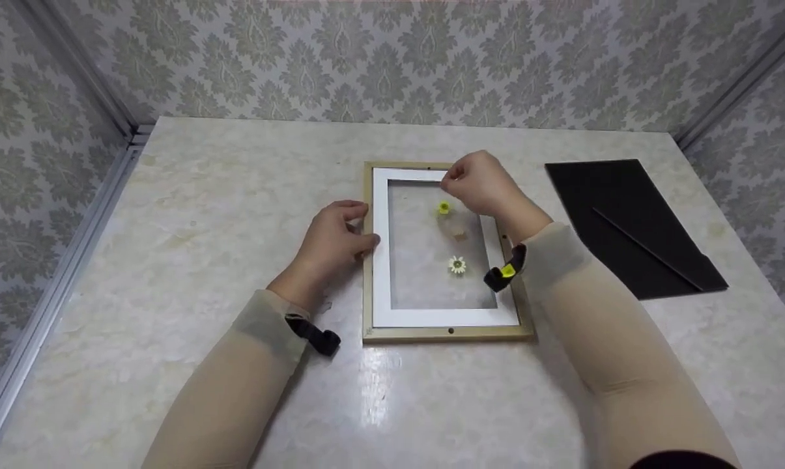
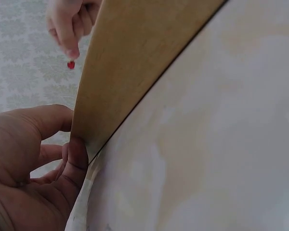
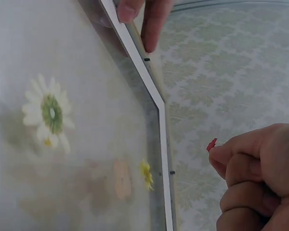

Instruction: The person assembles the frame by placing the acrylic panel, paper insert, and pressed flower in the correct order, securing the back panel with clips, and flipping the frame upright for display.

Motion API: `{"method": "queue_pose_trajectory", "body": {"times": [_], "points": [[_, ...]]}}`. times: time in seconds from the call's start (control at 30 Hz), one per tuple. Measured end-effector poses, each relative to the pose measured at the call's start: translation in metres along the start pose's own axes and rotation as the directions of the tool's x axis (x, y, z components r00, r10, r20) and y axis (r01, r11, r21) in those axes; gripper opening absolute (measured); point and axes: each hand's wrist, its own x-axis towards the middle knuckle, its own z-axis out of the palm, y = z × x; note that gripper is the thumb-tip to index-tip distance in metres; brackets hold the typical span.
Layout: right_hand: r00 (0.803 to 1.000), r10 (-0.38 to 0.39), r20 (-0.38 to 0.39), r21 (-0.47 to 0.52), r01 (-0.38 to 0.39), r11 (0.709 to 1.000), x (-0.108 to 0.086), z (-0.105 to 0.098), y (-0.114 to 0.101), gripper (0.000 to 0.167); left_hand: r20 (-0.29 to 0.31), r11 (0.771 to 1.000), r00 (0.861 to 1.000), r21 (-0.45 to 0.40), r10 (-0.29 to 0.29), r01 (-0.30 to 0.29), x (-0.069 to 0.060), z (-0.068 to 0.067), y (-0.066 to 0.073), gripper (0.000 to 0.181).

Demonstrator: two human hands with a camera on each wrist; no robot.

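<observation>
A light wooden picture frame (image 1: 448, 337) with a white inner border (image 1: 444, 318) lies flat on the table around a clear pane. On the pane sit a white daisy (image 3: 51, 113) and a small yellow flower (image 1: 443, 208). My left hand (image 1: 335, 240) holds the frame's left side, its thumb over the edge; in the left wrist view its fingers press the wooden side. Above the frame's far part, my right hand (image 1: 480, 182) pinches a tiny red piece (image 3: 212, 145) between thumb and forefinger. Its exact kind is too small to tell.
A black backing board (image 1: 600, 195) with a folded-out stand strip (image 1: 649, 251) lies on the table (image 1: 236, 195) to the right. Patterned wall panels (image 1: 379, 58) rise behind the table and at both sides. A pale reddish blur (image 1: 458, 236) shows on the pane.
</observation>
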Motion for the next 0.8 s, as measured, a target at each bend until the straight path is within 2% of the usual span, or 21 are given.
{"method": "queue_pose_trajectory", "body": {"times": [0.1, 0.2, 0.3, 0.43, 0.5, 0.63, 0.8], "points": [[0.998, -0.002, 0.057, -0.046, 0.005, 0.999, 0.010, 0.014, -0.011, 0.032, -0.001, 1.000, 1.000, -0.008, -0.010, 0.010, 0.000, 0.000, 0.000, 0.069], [0.994, 0.010, 0.113, -0.104, 0.001, 0.995, 0.018, 0.026, -0.019, 0.044, -0.007, 1.000, 1.000, -0.014, -0.015, 0.014, 0.000, 0.000, 0.000, 0.069], [0.988, 0.050, 0.148, -0.166, -0.025, 0.986, 0.023, 0.034, -0.026, 0.046, -0.012, 1.000, 1.000, -0.023, -0.012, 0.012, 0.000, 0.000, 0.001, 0.068], [0.980, 0.109, 0.166, -0.222, -0.071, 0.972, 0.023, 0.040, -0.030, 0.026, -0.017, 1.000, 1.000, -0.014, -0.005, 0.005, -0.001, 0.000, 0.003, 0.068], [0.978, 0.109, 0.176, -0.212, -0.070, 0.975, 0.022, 0.040, -0.030, 0.018, -0.018, 1.000, 1.000, -0.008, -0.003, 0.003, -0.001, 0.000, 0.003, 0.068], [0.976, 0.081, 0.202, -0.128, -0.056, 0.990, 0.020, 0.037, -0.027, 0.020, -0.015, 1.000, 1.000, -0.003, -0.010, 0.010, -0.001, -0.001, 0.003, 0.068], [0.979, 0.063, 0.193, -0.018, -0.060, 0.998, 0.008, 0.025, -0.014, 0.026, -0.011, 1.000, 1.000, -0.006, -0.021, 0.021, 0.000, 0.000, 0.003, 0.069]]}}
